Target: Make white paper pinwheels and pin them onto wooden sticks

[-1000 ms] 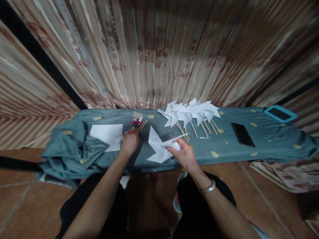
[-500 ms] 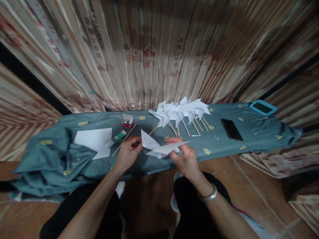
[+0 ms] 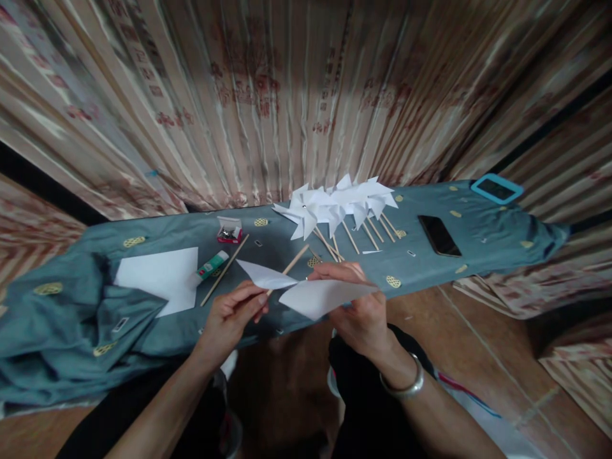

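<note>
In front of me, my left hand (image 3: 239, 309) pinches the lower end of a thin wooden stick (image 3: 296, 259), which slants up to the right behind a paper blade. My right hand (image 3: 358, 309) is closed around a white folded paper pinwheel (image 3: 325, 296), its fingers partly hidden by the paper. A small shiny spot shows near the pinwheel's middle, by the right fingertips. Beyond both hands lies a row of white paper pinwheels on sticks (image 3: 306, 210), overlapping each other.
Left of my hands are another wooden stick (image 3: 224, 271), a green glue stick (image 3: 211, 265), a small red box with metal bits (image 3: 230, 236) and white paper sheets (image 3: 157, 271). At right lie a black phone (image 3: 438, 236) and a blue-framed device (image 3: 497, 189). Blue-green cloth (image 3: 421, 280) covers the surface.
The left hand now holds the stick across and behind the pinwheel. The right hand has tilted the pinwheel, so its blades face differently. The whole view has shifted slightly.
</note>
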Demonstrator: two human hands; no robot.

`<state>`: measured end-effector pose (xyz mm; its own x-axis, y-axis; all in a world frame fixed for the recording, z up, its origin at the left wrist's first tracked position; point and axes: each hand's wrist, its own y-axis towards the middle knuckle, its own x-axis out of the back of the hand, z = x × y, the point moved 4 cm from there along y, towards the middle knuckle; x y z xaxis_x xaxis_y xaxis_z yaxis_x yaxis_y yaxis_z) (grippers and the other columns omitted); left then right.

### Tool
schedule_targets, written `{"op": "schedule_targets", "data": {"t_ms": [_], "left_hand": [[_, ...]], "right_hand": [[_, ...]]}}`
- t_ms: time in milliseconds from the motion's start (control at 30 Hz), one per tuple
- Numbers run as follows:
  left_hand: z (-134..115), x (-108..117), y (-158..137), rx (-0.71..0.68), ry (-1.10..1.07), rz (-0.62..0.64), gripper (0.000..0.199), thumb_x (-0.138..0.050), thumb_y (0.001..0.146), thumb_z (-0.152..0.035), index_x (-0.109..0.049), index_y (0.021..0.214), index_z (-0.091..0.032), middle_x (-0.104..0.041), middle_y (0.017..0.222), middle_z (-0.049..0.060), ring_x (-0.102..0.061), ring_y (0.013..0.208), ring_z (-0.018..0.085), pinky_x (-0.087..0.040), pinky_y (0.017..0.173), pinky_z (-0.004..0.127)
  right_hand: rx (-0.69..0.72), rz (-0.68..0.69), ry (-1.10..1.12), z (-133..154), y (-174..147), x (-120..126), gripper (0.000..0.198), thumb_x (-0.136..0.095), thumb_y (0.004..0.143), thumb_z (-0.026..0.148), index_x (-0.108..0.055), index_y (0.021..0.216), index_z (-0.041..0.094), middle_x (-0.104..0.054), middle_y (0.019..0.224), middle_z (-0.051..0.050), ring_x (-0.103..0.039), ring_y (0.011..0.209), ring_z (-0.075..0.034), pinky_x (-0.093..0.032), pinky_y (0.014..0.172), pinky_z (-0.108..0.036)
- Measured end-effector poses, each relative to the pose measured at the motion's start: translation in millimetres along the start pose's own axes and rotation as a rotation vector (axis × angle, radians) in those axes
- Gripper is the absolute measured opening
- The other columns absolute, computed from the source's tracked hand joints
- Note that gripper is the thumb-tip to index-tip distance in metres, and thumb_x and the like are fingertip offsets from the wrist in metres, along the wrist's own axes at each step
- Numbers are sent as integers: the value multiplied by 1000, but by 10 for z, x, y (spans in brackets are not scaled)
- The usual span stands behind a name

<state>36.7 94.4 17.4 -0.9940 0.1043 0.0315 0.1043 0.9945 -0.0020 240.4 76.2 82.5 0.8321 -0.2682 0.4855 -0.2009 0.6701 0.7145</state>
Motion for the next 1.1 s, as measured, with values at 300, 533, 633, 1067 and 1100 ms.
{"op": "schedule_targets", "data": {"t_ms": [300,533,633,1067,1100], "left_hand": [[63,162,85,145,-60,-176,29,-77,65,-41,-76,78,-15,-64,68,3,-52,58,12,-37,50,21],[-41,-88,-32,133,-148,29,28,-79,61,-38,-79,79,-16,-66,79,6,-59,69,16,-45,58,23],[-23,-121,-70,164,-159,31,29,-79,59,-37,-78,79,-16,-67,80,6,-60,71,17,-46,60,24],[70,-105,-102,154,43,14,31,-68,71,-36,-60,49,-16,-52,46,-2,-40,45,7,-30,46,20],[65,-111,-105,168,26,15,30,-68,70,-35,-60,49,-16,-53,46,-2,-41,44,7,-30,45,20]], "right_hand": [[46,191,40,85,-64,-180,22,-54,88,12,-57,108,22,-73,91,-2,-67,86,-17,-50,84,-34],[50,66,-24,14,-54,-90,24,-57,86,10,-58,107,22,-72,93,-3,-66,84,-18,-49,78,-35],[47,45,-10,15,-40,-40,31,-60,83,9,-56,111,22,-72,93,-3,-66,84,-19,-49,77,-36],[47,-72,-46,13,11,67,34,-61,80,5,-57,107,25,-72,92,-3,-67,83,-19,-52,74,-35],[44,-76,-51,11,13,69,33,-61,81,5,-57,107,25,-72,92,-3,-67,83,-19,-52,74,-35]]}}
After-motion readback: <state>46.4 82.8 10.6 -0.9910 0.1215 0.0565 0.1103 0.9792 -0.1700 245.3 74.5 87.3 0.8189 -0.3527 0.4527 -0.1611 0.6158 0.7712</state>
